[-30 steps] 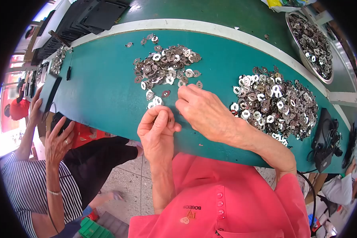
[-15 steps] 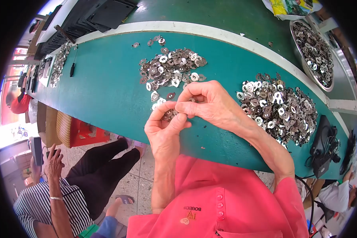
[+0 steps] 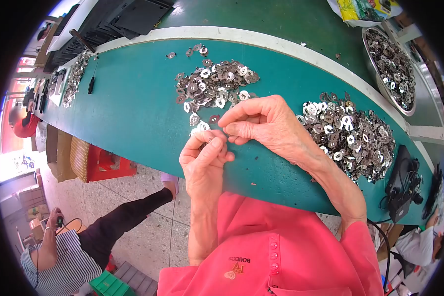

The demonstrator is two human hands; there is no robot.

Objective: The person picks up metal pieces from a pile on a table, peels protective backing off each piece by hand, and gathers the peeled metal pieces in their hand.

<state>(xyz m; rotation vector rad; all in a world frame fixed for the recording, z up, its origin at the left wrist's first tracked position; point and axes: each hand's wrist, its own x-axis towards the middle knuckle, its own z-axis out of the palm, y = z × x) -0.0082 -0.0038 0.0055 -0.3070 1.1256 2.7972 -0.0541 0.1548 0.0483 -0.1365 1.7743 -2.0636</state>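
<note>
Over the near part of the green table [image 3: 133,111], my left hand [image 3: 203,160] is closed, with a bit of small metal pieces just showing between thumb and curled fingers. My right hand [image 3: 266,123] is beside it, a short gap apart, its thumb and forefinger drawn together; whatever they pinch is too small to make out. Just beyond my hands lies a loose pile of small flat metal pieces [image 3: 214,84], ring-like with tabs and a slotted middle. A few stray ones rest close to my left fingertips. To the right of my right forearm is a larger heap of similar pieces [image 3: 350,135].
A metal bowl [image 3: 408,109] full of such pieces stands at the back right. Black adapters with cables [image 3: 402,187] lie at the right end. A black pen-like tool [image 3: 91,85] lies on the left. Another person in a striped shirt [image 3: 59,261] is at lower left.
My hands have come apart: the right has moved slightly up and away from the left, whose fingers have closed further over the metal pieces. The person at lower left has shifted and leaned away.
</note>
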